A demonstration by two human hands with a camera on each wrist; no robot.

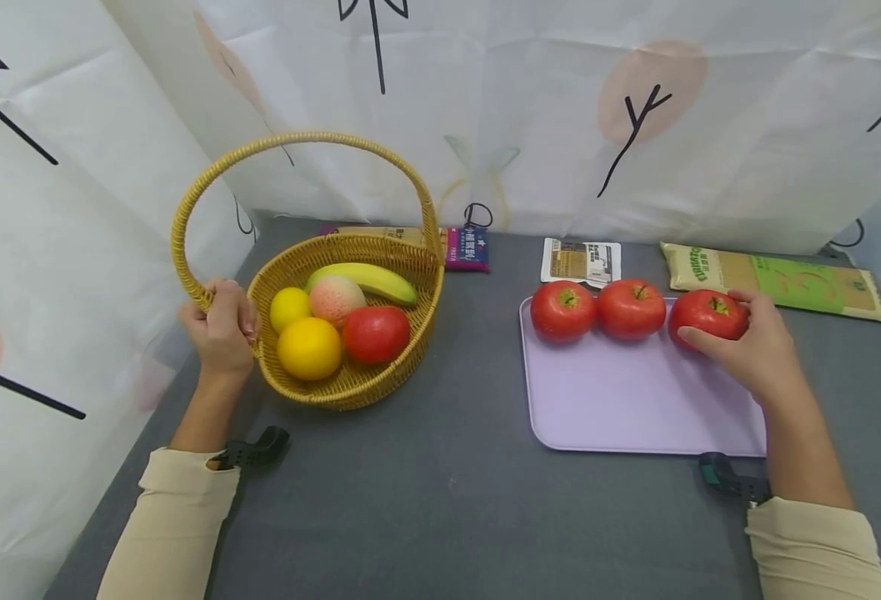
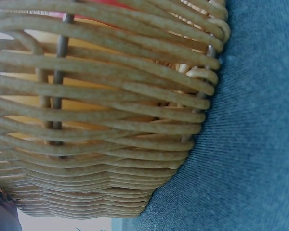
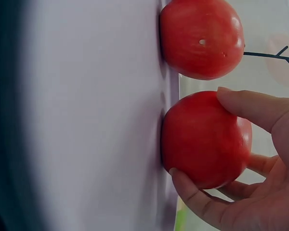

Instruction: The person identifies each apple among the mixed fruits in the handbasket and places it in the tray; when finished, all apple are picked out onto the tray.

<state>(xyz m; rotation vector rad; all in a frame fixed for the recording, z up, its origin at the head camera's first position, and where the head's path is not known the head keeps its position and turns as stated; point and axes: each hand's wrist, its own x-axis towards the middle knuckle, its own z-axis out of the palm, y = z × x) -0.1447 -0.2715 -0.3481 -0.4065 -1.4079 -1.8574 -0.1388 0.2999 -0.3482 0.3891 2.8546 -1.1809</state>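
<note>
My left hand [image 1: 222, 329] grips the lower left end of the handle of a yellow wicker basket [image 1: 357, 392]. Inside the basket lie a banana [image 1: 365, 279], a peach [image 1: 337, 298], two round yellow fruits [image 1: 310, 348] and a red fruit [image 1: 376, 334]. The left wrist view is filled by the basket's woven side. On the lilac tray [image 1: 635, 408], three red apples sit in a row along the far edge. With thumb and fingers, my right hand [image 1: 766, 346] holds the rightmost apple [image 3: 204, 139]. The middle apple [image 3: 202, 38] is beside it, a small gap between them.
Behind the basket lies a purple-ended packet [image 1: 468, 248]. A small white-and-brown sachet [image 1: 581, 261] is just past the tray's far edge, and a long green-and-tan packet [image 1: 785, 282] lies at the back right. A white printed curtain [image 1: 523, 108] closes off the grey table [image 1: 440, 500] behind.
</note>
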